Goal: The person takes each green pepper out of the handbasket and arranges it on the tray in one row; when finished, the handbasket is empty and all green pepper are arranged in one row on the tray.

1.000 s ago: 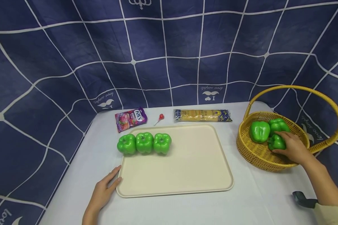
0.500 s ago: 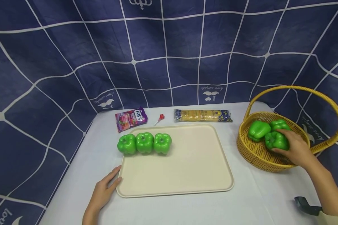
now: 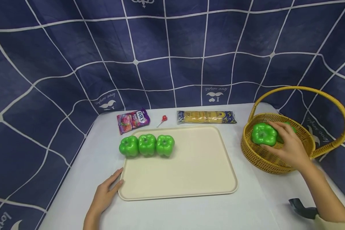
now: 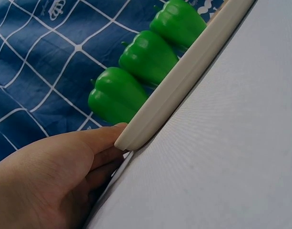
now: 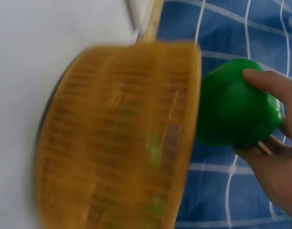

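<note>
My right hand [image 3: 291, 149] grips a green bell pepper [image 3: 263, 134] between thumb and fingers, over the yellow wicker basket [image 3: 257, 162]. In the right wrist view the pepper [image 5: 234, 105] is lifted just above the basket's rim. Another green pepper [image 3: 292, 127] lies in the basket, mostly behind my hand. At the left edge of the cream tray [image 3: 189, 172], my left hand [image 3: 103, 195] rests with its fingertips touching the rim. Three green peppers [image 3: 147, 144] stand in a row, side by side, along the tray's back-left part; the leftmost overlaps the rim.
Behind the tray lie a purple Fox's candy bag [image 3: 133, 120], a red lollipop [image 3: 163, 119] and a packet of spaghetti [image 3: 205, 117]. The basket's tall handle [image 3: 299, 88] arches over it. A dark strap-like object [image 3: 302, 209] is by my right forearm.
My right hand has raised the bell pepper from the basket's bottom and moved left with it. It now covers most of the other peppers. My left hand has not moved.
</note>
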Available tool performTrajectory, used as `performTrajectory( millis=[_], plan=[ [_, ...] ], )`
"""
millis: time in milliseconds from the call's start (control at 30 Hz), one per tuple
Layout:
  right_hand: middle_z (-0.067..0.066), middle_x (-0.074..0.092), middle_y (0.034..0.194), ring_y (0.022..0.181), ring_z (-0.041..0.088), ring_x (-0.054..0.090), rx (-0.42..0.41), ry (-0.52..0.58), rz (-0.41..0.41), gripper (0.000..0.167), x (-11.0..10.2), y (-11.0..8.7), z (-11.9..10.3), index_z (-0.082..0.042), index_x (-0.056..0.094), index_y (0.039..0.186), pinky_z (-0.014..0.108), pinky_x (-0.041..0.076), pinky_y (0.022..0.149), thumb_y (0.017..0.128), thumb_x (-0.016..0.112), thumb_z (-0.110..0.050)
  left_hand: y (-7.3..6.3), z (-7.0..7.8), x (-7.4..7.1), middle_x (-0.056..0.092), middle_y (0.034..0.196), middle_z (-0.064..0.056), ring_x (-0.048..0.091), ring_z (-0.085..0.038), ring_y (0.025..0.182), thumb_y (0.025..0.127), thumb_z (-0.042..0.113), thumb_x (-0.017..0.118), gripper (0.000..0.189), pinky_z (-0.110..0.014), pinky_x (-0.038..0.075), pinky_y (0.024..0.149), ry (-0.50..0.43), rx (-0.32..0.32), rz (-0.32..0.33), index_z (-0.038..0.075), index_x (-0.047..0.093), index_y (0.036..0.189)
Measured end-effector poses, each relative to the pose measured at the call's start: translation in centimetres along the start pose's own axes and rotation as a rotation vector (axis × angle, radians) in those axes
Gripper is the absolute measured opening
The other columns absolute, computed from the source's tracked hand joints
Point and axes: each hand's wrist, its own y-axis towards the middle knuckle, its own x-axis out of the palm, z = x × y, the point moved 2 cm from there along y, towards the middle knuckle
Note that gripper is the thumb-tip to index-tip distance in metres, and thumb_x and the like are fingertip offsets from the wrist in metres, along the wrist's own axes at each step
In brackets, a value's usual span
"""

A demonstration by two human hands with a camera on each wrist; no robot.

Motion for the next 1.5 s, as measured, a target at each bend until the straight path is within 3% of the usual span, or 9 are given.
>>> performTrajectory(
  millis=[200, 433, 667, 833, 1033, 1267, 1500],
  plan=[
    [0.017, 0.042, 0.128, 0.111, 0.037, 0.043, -0.072, 0.08, -0.016, 0.086, 2.9, 1.9, -3.3, -0.008, 0.046, 0.134, 0.061, 0.044, 0.085, 0.058, 0.087, -0.004, 0.1, 0.1, 0.2, 0.042, 0.139, -0.015, 0.036, -0.04, 0.127, 0.091, 0.041, 0.055, 0.049, -0.058, 0.028, 0.103, 0.002, -0.007, -0.003, 0.021, 0.048, 0.136],
    [0.013, 0.043, 0.132, 0.117, 0.033, 0.046, -0.141, 0.211, -0.129, 0.084, 7.7, 3.4, -6.3, -0.009, 0.041, 0.136, 0.05, 0.046, 0.091, 0.065, 0.086, -0.014, 0.2, 0.1, 0.2, 0.043, 0.138, -0.016, 0.037, -0.04, 0.127, 0.091, 0.039, 0.056, 0.048, -0.058, 0.028, 0.103, -0.009, 0.009, 0.007, 0.02, 0.049, 0.135],
    [0.014, 0.046, 0.132, 0.115, 0.032, 0.05, -0.19, 0.26, -0.236, 0.083, 12.1, 4.3, -8.6, -0.008, 0.041, 0.135, 0.044, 0.047, 0.092, 0.067, 0.084, -0.03, 0.3, 0.2, 0.3, 0.043, 0.138, -0.015, 0.037, -0.04, 0.127, 0.091, 0.039, 0.055, 0.049, -0.058, 0.029, 0.102, 0.019, -0.004, 0.011, 0.017, 0.049, 0.135],
    [0.011, 0.049, 0.13, 0.109, 0.029, 0.054, -0.15, 0.265, -0.309, 0.084, 14.8, 4.6, -8.8, -0.01, 0.042, 0.135, 0.044, 0.048, 0.092, 0.067, 0.081, -0.04, 0.2, 0.0, 0.3, 0.042, 0.139, -0.014, 0.036, -0.038, 0.127, 0.091, 0.04, 0.055, 0.049, -0.057, 0.029, 0.103, 0.029, -0.019, 0.007, 0.018, 0.048, 0.135],
    [0.016, 0.054, 0.123, 0.108, 0.031, 0.056, -0.111, 0.329, -0.373, 0.084, 17.2, 4.9, -8.6, -0.004, 0.043, 0.132, 0.042, 0.049, 0.091, 0.066, 0.082, -0.037, 0.0, 0.0, 0.2, 0.042, 0.139, -0.014, 0.036, -0.039, 0.127, 0.091, 0.04, 0.055, 0.05, -0.058, 0.028, 0.103, 0.027, -0.028, 0.003, 0.018, 0.048, 0.135],
    [0.015, 0.055, 0.12, 0.111, 0.03, 0.055, -0.07, 0.414, -0.423, 0.083, 18.6, 5.2, -9.2, -0.003, 0.041, 0.132, 0.038, 0.048, 0.092, 0.067, 0.082, -0.034, 0.0, 0.1, 0.1, 0.041, 0.139, -0.013, 0.036, -0.038, 0.128, 0.091, 0.041, 0.054, 0.05, -0.058, 0.029, 0.103, 0.028, -0.028, -0.002, 0.017, 0.048, 0.135],
    [0.015, 0.05, 0.127, 0.116, 0.028, 0.05, -0.065, 0.45, -0.45, 0.086, 19.9, 5.6, -10.5, -0.002, 0.039, 0.135, 0.035, 0.047, 0.094, 0.067, 0.083, -0.032, 0.0, 0.1, 0.2, 0.042, 0.139, -0.014, 0.036, -0.038, 0.127, 0.092, 0.04, 0.054, 0.05, -0.057, 0.029, 0.103, 0.031, -0.022, 0.005, 0.017, 0.048, 0.135]
  ],
)
